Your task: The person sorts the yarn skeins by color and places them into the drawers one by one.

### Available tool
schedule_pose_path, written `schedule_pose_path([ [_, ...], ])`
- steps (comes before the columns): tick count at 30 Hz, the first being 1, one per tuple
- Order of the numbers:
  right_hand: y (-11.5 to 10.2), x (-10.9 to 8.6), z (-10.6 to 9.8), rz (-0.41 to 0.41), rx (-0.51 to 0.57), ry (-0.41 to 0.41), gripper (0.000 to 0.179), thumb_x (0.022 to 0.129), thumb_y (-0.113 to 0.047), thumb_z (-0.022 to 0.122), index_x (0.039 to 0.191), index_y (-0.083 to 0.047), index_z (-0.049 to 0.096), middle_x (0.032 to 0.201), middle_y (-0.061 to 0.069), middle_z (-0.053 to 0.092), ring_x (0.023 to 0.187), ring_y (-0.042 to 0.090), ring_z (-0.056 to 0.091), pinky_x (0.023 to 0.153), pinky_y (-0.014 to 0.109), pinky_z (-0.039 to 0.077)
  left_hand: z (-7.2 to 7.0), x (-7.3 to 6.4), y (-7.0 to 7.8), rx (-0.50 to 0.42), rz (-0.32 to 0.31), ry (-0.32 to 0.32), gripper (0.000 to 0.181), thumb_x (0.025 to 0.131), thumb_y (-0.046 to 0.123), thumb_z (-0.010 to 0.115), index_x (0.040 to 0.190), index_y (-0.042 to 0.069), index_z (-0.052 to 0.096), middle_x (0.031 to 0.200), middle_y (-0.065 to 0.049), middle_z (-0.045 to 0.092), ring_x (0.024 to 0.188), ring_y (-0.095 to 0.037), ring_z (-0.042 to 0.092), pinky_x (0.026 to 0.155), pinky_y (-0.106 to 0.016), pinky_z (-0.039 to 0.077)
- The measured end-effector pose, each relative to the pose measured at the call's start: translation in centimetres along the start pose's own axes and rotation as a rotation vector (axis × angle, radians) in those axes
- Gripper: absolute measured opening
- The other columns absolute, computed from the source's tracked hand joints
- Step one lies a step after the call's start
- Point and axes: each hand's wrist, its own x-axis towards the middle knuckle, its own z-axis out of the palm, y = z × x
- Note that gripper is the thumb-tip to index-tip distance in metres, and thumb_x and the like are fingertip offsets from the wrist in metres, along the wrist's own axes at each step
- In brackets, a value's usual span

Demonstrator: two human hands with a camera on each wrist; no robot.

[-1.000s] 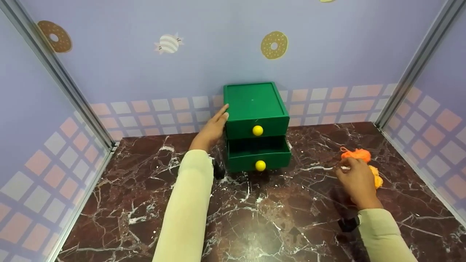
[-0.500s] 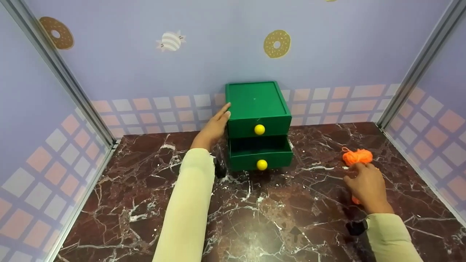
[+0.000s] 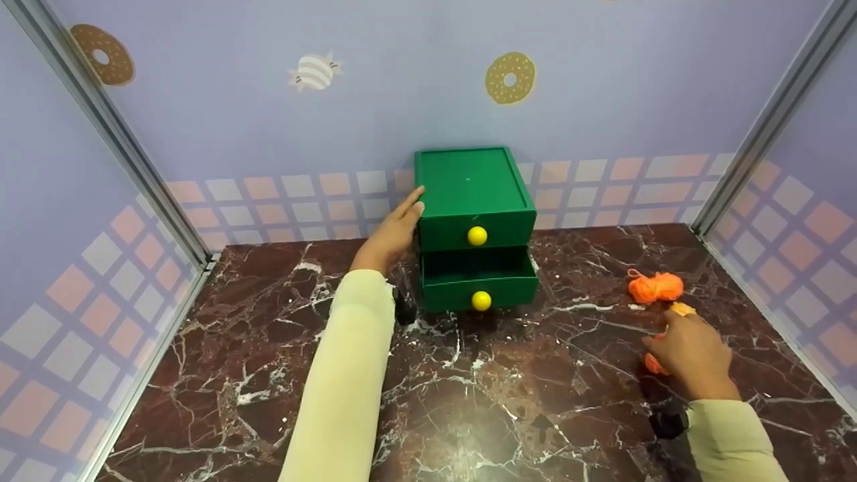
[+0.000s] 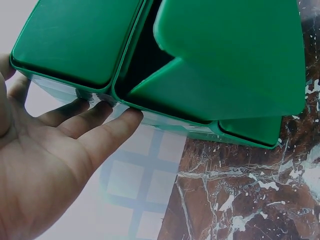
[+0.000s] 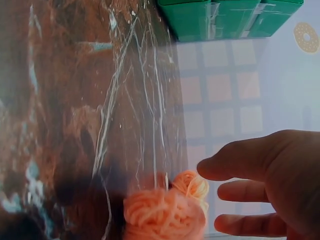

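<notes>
A green drawer unit [image 3: 472, 181] with yellow knobs stands against the back wall, its lower visible drawer [image 3: 442, 294] pulled partly out. My left hand [image 3: 392, 237] rests against the unit's left side; in the left wrist view its fingers [image 4: 107, 132] extend along that side. At the right, my right hand [image 3: 696, 355] hovers over small yarn bundles, thumb and fingers apart and holding nothing. An orange yarn bundle [image 3: 656, 288] lies beyond it. A yellow-orange one [image 3: 683, 308] and another orange one [image 3: 655, 363] are partly hidden by the hand.
The dark red marbled tabletop [image 3: 509, 402] reaches back to a lilac wall [image 3: 402, 100] printed with doughnuts and tiles. Side panels [image 3: 67, 268] with metal corner posts close in the left and right.
My right hand has shifted right and towards me over the yarn, uncovering more of the far orange bundle and part of the near one. My left hand stays on the drawer unit.
</notes>
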Motion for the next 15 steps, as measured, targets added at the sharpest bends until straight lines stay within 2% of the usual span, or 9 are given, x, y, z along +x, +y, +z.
schedule_pose_path([
  [3, 0.4, -0.1, 0.1, 0.005, -0.002, -0.046, 0.051, 0.083, -0.040, 0.069, 0.117, -0.004, 0.061, 0.111, 0.031, 0.057, 0.092, 0.051, 0.057, 0.061, 0.062, 0.045, 0.0, 0.0, -0.1, -0.016, -0.008, 0.000, 0.048, 0.103, 0.055, 0.029, 0.150, 0.053, 0.018, 0.163, 0.004, 0.016, 0.150, -0.029, 0.018, 0.120, -0.054, 0.017],
  [6, 0.6, -0.2, 0.6, -0.002, 0.008, -0.056, 0.050, 0.081, -0.040, 0.071, 0.112, -0.003, 0.062, 0.105, 0.030, 0.057, 0.088, 0.050, 0.057, 0.060, 0.061, 0.045, 0.0, 0.0, -0.1, -0.018, -0.004, -0.001, 0.048, 0.103, 0.055, 0.029, 0.149, 0.054, 0.018, 0.163, 0.004, 0.016, 0.150, -0.029, 0.018, 0.120, -0.053, 0.017],
  [11, 1.0, -0.3, 1.4, -0.085, 0.026, 0.020, 0.034, 0.074, -0.026, 0.074, 0.093, 0.001, 0.063, 0.086, 0.023, 0.059, 0.076, 0.041, 0.058, 0.060, 0.057, 0.045, 0.0, -0.1, -0.1, -0.023, -0.013, -0.015, 0.047, 0.102, 0.055, 0.030, 0.148, 0.057, 0.017, 0.164, 0.005, 0.012, 0.151, -0.028, 0.014, 0.120, -0.054, 0.015],
  [15, 1.1, -0.2, 1.9, -0.148, 0.041, 0.082, 0.032, 0.069, -0.013, 0.072, 0.093, 0.005, 0.063, 0.077, 0.019, 0.059, 0.071, 0.037, 0.056, 0.060, 0.056, 0.044, 0.0, -0.2, 0.0, -0.034, -0.018, -0.026, 0.048, 0.102, 0.055, 0.030, 0.148, 0.057, 0.016, 0.164, 0.006, 0.010, 0.152, -0.027, 0.011, 0.120, -0.055, 0.014],
])
